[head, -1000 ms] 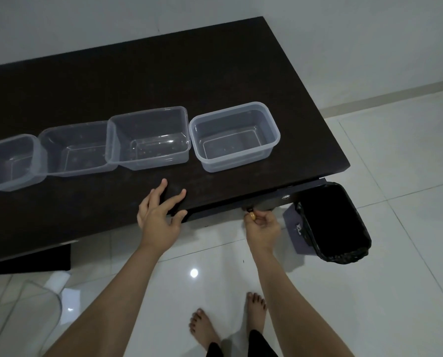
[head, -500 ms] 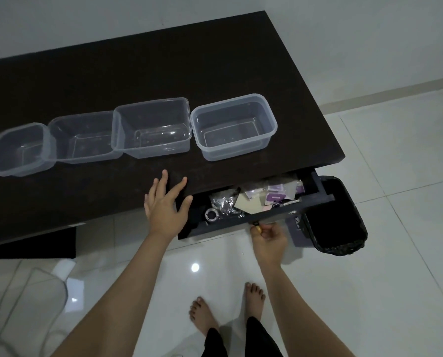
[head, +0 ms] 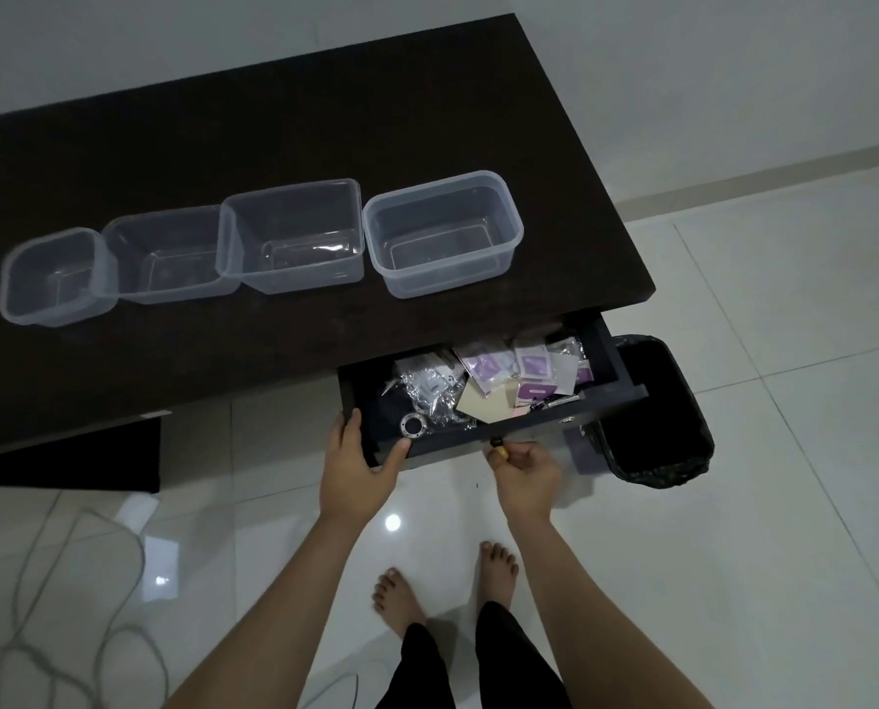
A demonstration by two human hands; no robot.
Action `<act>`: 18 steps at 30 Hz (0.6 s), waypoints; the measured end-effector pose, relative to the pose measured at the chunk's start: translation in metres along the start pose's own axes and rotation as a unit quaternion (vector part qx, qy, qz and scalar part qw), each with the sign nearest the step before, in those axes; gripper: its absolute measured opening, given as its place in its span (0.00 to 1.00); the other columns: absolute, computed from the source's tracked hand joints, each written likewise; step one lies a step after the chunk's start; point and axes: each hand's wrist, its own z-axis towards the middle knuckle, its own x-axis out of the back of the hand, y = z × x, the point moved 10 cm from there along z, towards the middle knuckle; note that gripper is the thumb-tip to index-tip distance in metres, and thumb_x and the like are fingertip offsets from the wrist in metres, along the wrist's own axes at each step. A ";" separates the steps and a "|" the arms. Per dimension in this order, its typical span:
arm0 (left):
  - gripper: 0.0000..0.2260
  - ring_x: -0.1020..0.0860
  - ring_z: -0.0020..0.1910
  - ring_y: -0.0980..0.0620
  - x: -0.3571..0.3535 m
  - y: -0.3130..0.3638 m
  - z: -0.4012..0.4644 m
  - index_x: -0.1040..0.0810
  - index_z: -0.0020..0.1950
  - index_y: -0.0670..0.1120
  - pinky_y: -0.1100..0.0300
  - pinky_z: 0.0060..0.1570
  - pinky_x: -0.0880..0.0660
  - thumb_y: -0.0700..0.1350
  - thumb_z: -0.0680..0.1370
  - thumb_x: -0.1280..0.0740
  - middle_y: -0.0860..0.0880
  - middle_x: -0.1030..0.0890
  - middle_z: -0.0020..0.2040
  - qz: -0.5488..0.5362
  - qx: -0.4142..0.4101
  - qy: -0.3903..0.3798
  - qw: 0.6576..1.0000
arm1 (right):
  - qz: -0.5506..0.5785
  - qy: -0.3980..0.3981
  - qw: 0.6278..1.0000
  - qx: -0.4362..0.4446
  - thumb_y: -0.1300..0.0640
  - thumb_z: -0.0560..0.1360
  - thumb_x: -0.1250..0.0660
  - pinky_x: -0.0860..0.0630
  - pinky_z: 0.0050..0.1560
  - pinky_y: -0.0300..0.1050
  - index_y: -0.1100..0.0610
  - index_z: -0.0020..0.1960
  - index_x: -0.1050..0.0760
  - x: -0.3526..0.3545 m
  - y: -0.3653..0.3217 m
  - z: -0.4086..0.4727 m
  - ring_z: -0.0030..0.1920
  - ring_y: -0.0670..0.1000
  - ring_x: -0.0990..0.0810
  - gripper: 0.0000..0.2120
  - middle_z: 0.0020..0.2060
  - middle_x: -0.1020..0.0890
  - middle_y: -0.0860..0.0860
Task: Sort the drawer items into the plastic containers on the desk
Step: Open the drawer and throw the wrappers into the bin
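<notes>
A dark drawer point(head: 601, 345) stands pulled out from under the dark desk point(head: 273, 120). Inside lie purple-and-white packets point(head: 532, 363), crinkled clear bags point(head: 429, 394), a tan card point(head: 483, 404) and a metal ring point(head: 412, 426). My left hand point(head: 358, 465) grips the drawer's front left corner. My right hand point(head: 526, 470) is closed on the small drawer knob point(head: 496, 443). Several empty clear plastic containers line the desk: the rightmost point(head: 445, 232), one beside it point(head: 294, 235), a third point(head: 171, 253) and the smallest at the left point(head: 53, 276).
A black bin point(head: 652, 417) lined with a bag stands on the white tiled floor right of the drawer. Grey cables point(head: 69, 621) trail over the floor at the lower left. My bare feet point(head: 447, 580) are below the drawer.
The drawer went from shut to pulled well out, drawn by my right hand on the knob. My left hand left the desk edge and took hold of the drawer's left corner.
</notes>
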 end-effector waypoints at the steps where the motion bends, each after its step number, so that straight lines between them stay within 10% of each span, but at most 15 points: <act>1: 0.36 0.37 0.73 0.52 -0.001 -0.002 -0.005 0.42 0.76 0.45 0.69 0.58 0.37 0.55 0.74 0.31 0.48 0.45 0.77 0.000 0.001 0.001 1.000 | 0.006 0.000 1.000 -0.007 0.66 0.66 0.26 0.20 0.47 0.47 0.52 0.36 0.23 0.004 0.004 -0.003 0.36 0.51 0.18 0.11 0.34 0.17 0.53; 18: 0.37 0.37 0.72 0.53 -0.018 -0.035 -0.091 0.41 0.75 0.46 0.65 0.64 0.38 0.55 0.71 0.28 0.52 0.42 0.75 -0.020 0.016 -0.010 1.000 | 0.020 0.017 0.996 -0.087 0.67 0.64 0.24 0.23 0.45 0.42 0.56 0.34 0.23 0.069 0.050 -0.063 0.36 0.51 0.19 0.10 0.33 0.17 0.54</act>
